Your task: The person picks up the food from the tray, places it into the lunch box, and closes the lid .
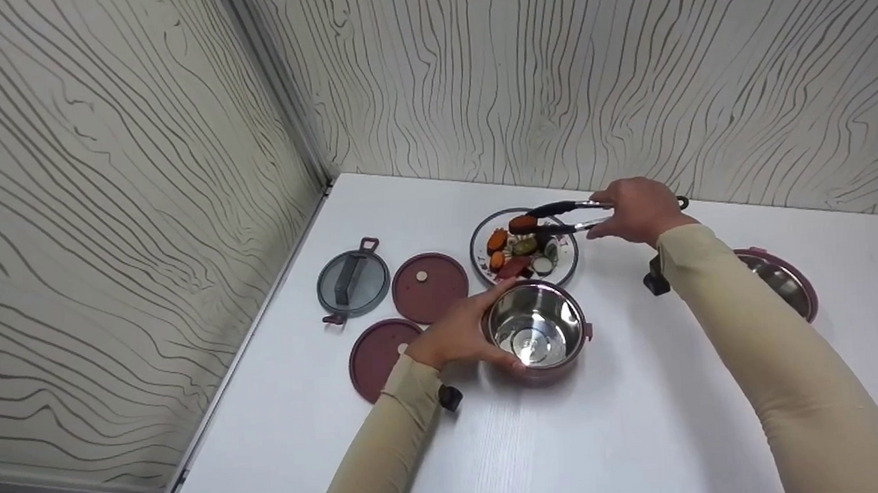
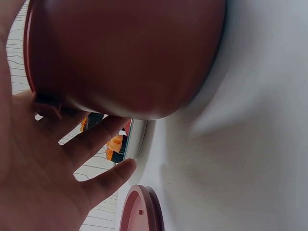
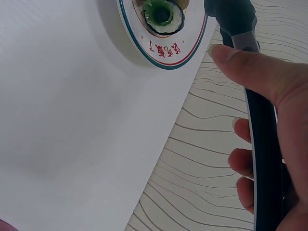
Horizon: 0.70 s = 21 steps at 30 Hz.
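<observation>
My left hand (image 1: pixel 462 332) grips the left side of a maroon container (image 1: pixel 545 377) with a shiny steel inside. Its thumb lies along the near side, and nothing shows inside. In the left wrist view the container's wall (image 2: pixel 125 53) fills the top, the fingers spread beside it. My right hand (image 1: pixel 638 210) holds black and silver tongs (image 1: pixel 557 208) over a plate (image 1: pixel 573 260) of sushi. Between the tongs' tips is an orange-topped sushi piece (image 1: pixel 523 223). The right wrist view shows the tongs' handle (image 3: pixel 265 159) in the hand, but their tips are out of frame.
Two round maroon lids (image 1: pixel 434 292) lie left of the container, one partly behind my left hand. Farther left is a grey see-through lid (image 1: pixel 370 288) with a handle. A second steel-lined container (image 1: pixel 806 291) stands at right, partly hidden by my right forearm. Patterned walls border the table.
</observation>
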Tool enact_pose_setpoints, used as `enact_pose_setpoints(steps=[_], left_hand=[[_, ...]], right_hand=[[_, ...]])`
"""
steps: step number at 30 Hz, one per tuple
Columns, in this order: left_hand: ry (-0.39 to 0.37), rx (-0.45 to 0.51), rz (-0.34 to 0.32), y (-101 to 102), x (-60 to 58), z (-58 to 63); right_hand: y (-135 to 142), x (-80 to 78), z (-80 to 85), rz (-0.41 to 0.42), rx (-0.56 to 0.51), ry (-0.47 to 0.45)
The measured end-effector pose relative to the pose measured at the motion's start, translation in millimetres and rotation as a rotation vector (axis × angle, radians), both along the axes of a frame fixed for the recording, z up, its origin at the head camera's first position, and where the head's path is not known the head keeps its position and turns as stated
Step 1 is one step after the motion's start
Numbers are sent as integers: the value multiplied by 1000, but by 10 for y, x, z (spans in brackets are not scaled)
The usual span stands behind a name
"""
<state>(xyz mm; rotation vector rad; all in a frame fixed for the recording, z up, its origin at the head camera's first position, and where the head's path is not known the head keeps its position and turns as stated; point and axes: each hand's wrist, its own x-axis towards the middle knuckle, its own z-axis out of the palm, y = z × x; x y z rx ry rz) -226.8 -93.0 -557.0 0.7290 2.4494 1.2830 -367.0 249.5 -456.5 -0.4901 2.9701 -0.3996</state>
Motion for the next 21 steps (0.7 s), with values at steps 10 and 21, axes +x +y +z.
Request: enact_pose_setpoints(steps=[10, 21], left_hand=[[-5, 9, -4, 3, -4, -5], [-36, 22, 6, 4, 5, 8]], right_hand=[[12, 34, 22, 4, 6, 13], [25, 67, 66, 13, -7, 8]])
